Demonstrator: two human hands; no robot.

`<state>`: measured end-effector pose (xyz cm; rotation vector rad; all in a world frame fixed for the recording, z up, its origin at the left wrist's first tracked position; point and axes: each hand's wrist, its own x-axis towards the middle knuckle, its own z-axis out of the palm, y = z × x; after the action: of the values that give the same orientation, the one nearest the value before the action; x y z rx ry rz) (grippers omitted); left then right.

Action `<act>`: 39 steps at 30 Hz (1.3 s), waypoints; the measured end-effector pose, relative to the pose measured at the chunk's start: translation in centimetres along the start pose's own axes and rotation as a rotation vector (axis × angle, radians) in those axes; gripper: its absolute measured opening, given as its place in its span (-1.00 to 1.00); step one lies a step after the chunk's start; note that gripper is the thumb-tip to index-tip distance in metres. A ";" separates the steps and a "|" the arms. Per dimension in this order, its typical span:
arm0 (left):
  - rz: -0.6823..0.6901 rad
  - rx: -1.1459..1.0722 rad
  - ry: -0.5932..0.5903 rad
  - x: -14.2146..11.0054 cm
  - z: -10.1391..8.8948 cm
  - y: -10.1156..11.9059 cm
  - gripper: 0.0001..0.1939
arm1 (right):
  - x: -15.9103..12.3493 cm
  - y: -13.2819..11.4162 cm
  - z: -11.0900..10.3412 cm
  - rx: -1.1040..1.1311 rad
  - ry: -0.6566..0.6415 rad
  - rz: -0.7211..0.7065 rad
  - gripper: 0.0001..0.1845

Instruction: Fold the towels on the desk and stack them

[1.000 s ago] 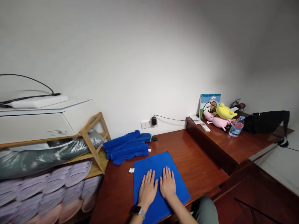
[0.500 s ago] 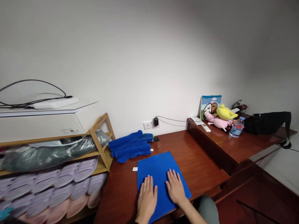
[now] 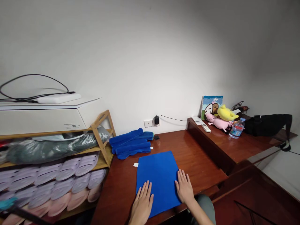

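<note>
A blue cloth lies spread flat on the reddish-brown wooden desk, a white tag sticking out at its far left side. My left hand rests flat across the cloth's left edge, fingers stretched out. On the opposite edge lies my right hand, palm down with its fingers extended. Neither hand grips anything. Behind the spread cloth, several rolled or folded blue cloths are piled near the wall.
On the left stands a wooden rack with slippers and a white box. A raised desk section at right bears plush toys, a water bottle and a black bag. A charger sits in the wall socket.
My hands have moved apart, from the middle of the cloth out to its left and right edges. Both stay flat, and the view has shifted slightly.
</note>
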<state>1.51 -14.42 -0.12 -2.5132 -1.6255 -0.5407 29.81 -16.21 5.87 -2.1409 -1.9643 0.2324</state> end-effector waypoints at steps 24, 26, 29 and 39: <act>-0.081 -0.003 -0.033 6.8 1.2 1.1 -0.37 | 5.0 -6.2 1.7 0.098 0.045 -0.236 -0.31; -0.078 -0.007 -0.064 7.1 1.5 1.5 -0.37 | 5.6 -6.5 2.4 0.110 0.005 -0.266 -0.31; -0.137 0.013 -0.031 5.0 2.2 -0.5 -0.34 | 5.7 -4.7 2.8 0.085 -0.013 -0.217 -0.31; -0.127 0.003 0.028 10.1 2.0 -3.2 -0.34 | 11.3 -6.8 0.9 0.065 0.056 -0.154 -0.32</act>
<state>2.84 -3.80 1.20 -2.4006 -1.7833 -0.5822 24.09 -4.35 7.22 -1.9245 -2.0483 0.2044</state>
